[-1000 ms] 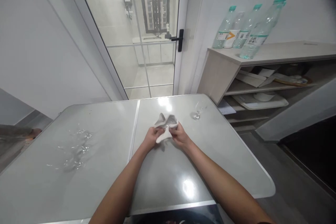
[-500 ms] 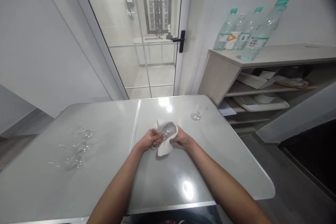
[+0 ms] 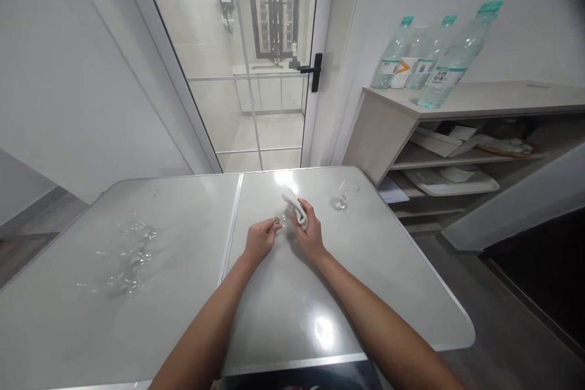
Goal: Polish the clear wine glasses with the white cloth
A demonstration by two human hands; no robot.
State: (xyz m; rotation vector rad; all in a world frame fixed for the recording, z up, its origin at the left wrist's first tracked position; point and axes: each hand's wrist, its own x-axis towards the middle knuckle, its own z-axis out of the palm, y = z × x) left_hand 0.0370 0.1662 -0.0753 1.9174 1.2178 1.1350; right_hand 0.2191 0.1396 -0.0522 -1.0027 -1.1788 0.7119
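Observation:
Over the middle of the table, my left hand [image 3: 261,239] is closed in a pinch on one end of a small clear glass [image 3: 284,218], perhaps a stemmed one. My right hand [image 3: 311,233] wraps a folded white cloth [image 3: 295,202] around the glass's other end, hiding much of its shape. To the right stands a clear stemmed glass [image 3: 340,203], touched by neither hand. Several more clear glasses [image 3: 132,262] form a cluster on the left half of the table, their outlines hard to separate.
The pale glossy table [image 3: 192,329] has a seam left of my hands. Behind it is a glass door [image 3: 274,128] with a black handle. At the right, a shelf unit [image 3: 393,134] carries several plastic bottles [image 3: 441,73] on top, with trays and papers inside.
The cloth, earlier spread open under the glass between both hands, is now bunched in my right hand. My left hand has shifted slightly left, pinching the glass's end.

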